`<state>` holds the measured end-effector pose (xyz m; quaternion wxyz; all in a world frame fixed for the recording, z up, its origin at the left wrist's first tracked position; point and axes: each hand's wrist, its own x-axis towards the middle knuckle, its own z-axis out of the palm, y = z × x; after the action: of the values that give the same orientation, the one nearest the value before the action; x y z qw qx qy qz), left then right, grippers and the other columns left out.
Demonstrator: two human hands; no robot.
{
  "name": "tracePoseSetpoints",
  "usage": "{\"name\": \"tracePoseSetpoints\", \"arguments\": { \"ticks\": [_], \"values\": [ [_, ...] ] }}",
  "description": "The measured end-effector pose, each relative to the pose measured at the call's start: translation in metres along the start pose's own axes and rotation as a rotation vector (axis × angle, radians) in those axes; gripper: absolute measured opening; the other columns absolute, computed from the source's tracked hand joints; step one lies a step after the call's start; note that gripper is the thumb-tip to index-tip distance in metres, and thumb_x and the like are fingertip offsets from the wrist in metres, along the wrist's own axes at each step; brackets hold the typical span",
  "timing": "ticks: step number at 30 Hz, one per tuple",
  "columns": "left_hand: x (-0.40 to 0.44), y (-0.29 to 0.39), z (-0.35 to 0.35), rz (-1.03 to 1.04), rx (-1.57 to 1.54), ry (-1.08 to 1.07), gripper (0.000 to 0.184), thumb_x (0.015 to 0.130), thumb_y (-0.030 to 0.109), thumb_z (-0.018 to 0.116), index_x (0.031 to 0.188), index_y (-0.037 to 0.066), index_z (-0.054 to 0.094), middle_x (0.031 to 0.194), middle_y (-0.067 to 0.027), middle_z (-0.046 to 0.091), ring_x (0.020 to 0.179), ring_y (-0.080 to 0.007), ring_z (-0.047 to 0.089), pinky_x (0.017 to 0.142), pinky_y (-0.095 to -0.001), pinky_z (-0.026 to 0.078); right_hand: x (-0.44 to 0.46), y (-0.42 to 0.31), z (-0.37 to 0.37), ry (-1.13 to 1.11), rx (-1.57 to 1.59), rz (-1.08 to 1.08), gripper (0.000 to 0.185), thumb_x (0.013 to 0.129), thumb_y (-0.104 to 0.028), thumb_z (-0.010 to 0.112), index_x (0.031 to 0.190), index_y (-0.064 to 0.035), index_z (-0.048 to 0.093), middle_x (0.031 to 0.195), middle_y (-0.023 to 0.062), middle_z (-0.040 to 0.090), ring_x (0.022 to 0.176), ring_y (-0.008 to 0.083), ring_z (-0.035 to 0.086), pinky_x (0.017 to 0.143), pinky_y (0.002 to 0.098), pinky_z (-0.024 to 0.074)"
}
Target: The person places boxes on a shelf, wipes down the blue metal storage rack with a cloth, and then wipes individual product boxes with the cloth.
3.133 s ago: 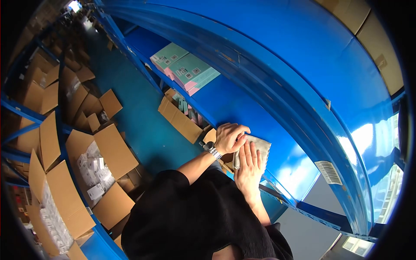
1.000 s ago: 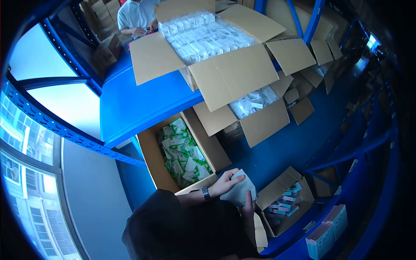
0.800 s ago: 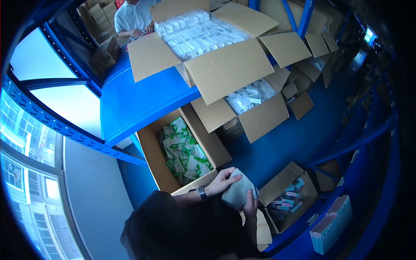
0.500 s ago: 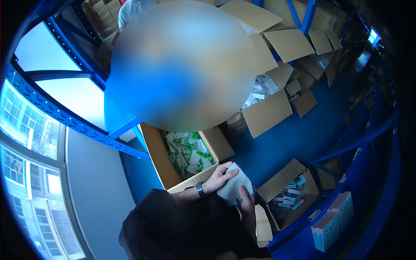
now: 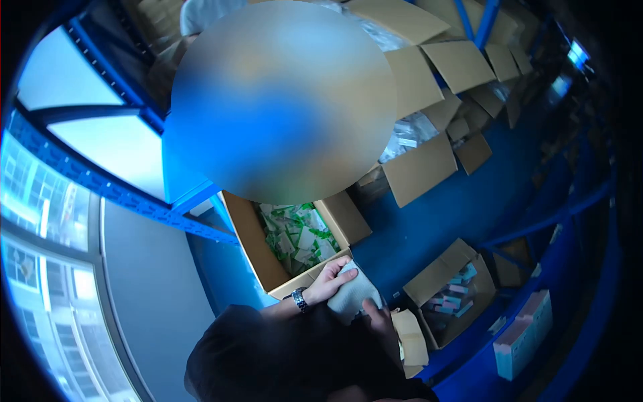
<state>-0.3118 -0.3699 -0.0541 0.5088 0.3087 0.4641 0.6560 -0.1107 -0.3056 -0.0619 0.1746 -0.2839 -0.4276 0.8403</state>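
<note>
A folded grey-white cloth (image 5: 353, 293) is held in front of my body, low in the middle of the head view. My left hand (image 5: 326, 281), with a metal watch on its wrist, grips the cloth's upper left side, thumb on top. At the cloth's lower right edge is my right hand (image 5: 377, 315), its thumb on the cloth and its other fingers hidden. Just beyond my left hand stands an open carton (image 5: 251, 249) of green and white packets (image 5: 299, 239).
Right of my hands, an open carton (image 5: 437, 273) holds small pink and teal boxes. Pink and teal boxes (image 5: 524, 335) sit on the blue shelf at the lower right. More open cartons (image 5: 420, 169) stand ahead. A round blur hides the upper middle; a person's sleeve (image 5: 201, 15) shows beside it.
From the blue shelf, the view has swung round to the cartons. Both hands now hold the cloth in the air, and lately they have shifted slightly left in view. A round blur has appeared.
</note>
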Motion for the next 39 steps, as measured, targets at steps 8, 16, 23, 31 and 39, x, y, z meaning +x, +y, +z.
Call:
{"name": "tracePoseSetpoints", "arguments": {
  "ticks": [8,16,23,31,39],
  "values": [
    [0.024,0.003,0.006,-0.081,0.033,-0.305,0.013,0.105,0.019,0.061,0.099,0.007,0.059,0.086,0.0033,0.057,0.073,-0.0036,0.048,0.070,-0.0183,0.041,-0.022,0.001,0.033,0.211,0.258,-0.174,0.037,0.102,-0.014,0.059,0.135,0.0013,0.061,0.122,0.0125,0.071,0.105,0.0199,0.066,0.094,0.0311,0.0508],
    [0.038,-0.025,0.030,-0.269,0.114,-0.713,0.011,0.103,0.015,0.059,0.096,0.007,0.057,0.082,0.0028,0.055,0.073,-0.0050,0.045,0.067,-0.0193,0.039,-0.084,0.039,0.068,0.631,0.034,-0.352,0.029,0.103,-0.015,0.064,0.127,0.0015,0.065,0.107,0.0071,0.071,0.090,0.0148,0.061,0.083,0.0267,0.0491],
    [0.025,-0.036,0.080,-0.350,0.155,-1.001,0.011,0.103,0.015,0.060,0.100,0.004,0.060,0.084,0.0015,0.058,0.073,-0.0068,0.048,0.070,-0.0212,0.041,-0.104,0.088,0.091,0.839,0.318,-0.600,0.023,0.104,-0.016,0.064,0.118,0.0015,0.066,0.098,0.0049,0.068,0.082,0.0140,0.058,0.075,0.0263,0.0473],
    [-0.004,-0.052,0.137,-0.496,0.264,-1.246,0.027,0.105,0.018,0.060,0.127,0.003,0.058,0.111,-0.0078,0.064,0.095,-0.0130,0.060,0.082,-0.0239,0.047,-0.192,0.067,0.107,1.516,0.060,-0.498,0.018,0.106,-0.014,0.059,0.097,0.0001,0.064,0.082,0.0035,0.063,0.072,0.0136,0.052,0.066,0.0291,0.0433],
    [-0.030,-0.069,0.179,-0.579,0.273,-1.384,0.031,0.106,0.012,0.054,0.136,0.004,0.053,0.114,-0.0097,0.063,0.097,-0.0140,0.058,0.085,-0.0280,0.047,-0.266,0.049,0.093,2.118,-0.956,-0.149,0.056,0.097,-0.004,0.052,0.153,-0.0010,0.045,0.157,0.0242,0.044,0.144,0.0365,0.047,0.116,0.0482,0.0411]
  ]
}}
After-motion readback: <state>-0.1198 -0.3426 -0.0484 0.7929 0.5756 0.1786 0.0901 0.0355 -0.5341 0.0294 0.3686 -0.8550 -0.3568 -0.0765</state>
